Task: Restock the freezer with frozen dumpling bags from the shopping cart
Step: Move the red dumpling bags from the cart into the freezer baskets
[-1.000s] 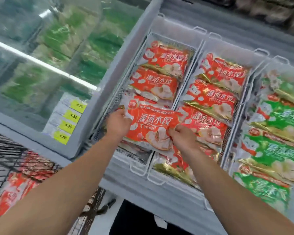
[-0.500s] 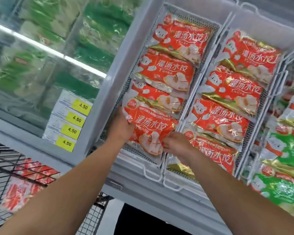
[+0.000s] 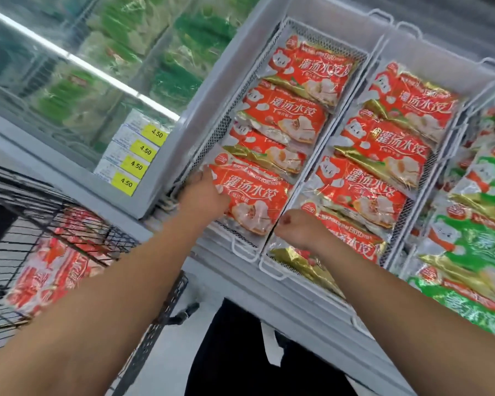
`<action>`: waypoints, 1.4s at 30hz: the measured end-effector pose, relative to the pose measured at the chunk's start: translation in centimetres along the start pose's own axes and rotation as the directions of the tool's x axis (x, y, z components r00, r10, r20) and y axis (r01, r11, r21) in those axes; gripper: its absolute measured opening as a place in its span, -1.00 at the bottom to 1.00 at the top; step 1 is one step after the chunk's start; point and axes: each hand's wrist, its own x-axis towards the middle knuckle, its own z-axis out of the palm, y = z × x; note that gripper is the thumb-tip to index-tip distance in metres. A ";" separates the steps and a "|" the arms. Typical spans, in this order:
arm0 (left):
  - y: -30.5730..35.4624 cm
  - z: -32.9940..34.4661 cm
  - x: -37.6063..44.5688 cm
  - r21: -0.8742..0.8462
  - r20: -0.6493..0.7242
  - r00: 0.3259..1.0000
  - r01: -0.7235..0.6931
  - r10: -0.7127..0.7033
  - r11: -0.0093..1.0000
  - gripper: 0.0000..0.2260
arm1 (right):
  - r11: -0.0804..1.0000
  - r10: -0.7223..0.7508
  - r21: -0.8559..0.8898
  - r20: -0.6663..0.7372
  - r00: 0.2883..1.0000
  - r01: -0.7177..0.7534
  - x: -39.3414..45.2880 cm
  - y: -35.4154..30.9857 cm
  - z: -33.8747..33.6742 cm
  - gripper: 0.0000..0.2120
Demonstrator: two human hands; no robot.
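Note:
A red frozen dumpling bag lies at the near end of the left white wire basket in the freezer, overlapping the red bags stacked behind it. My left hand holds the bag's left edge against the basket's mesh side. My right hand, with its fingers curled, is at the bag's lower right corner, over the divider between the baskets. The shopping cart at lower left holds more red dumpling bags.
The right wire basket holds a row of red bags. Green dumpling bags fill the section at far right. A glass lid covers green bags at left, with yellow 4.50 price tags on its frame.
Both hands have lowered the red bag further down into the near end of the left basket. The view has moved closer to the freezer.

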 end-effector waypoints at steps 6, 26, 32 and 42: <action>0.8 -0.5 -10.8 -0.102 -0.166 0.984 -0.082 0.065 0.991 -0.47 | 0.973 -0.201 -0.132 -0.096 0.975 0.188 -6.0 1.5 0.8 -0.71; -22.2 2.8 -40.5 -0.609 -0.375 0.825 0.125 -0.423 0.783 -0.45 | 0.551 -0.702 -0.551 0.100 0.705 0.627 -21.7 -11.8 22.1 -0.45; -32.0 2.8 -44.8 -0.672 -0.357 0.781 0.166 -0.512 0.722 -0.47 | 0.547 -0.687 -0.548 0.138 0.713 0.633 -23.2 -16.8 30.8 -0.46; -39.7 0.2 -43.9 -0.832 -0.297 0.744 0.107 -0.599 0.545 -0.54 | 0.537 -0.638 -0.586 0.189 0.746 0.607 -20.6 -23.9 36.4 -0.47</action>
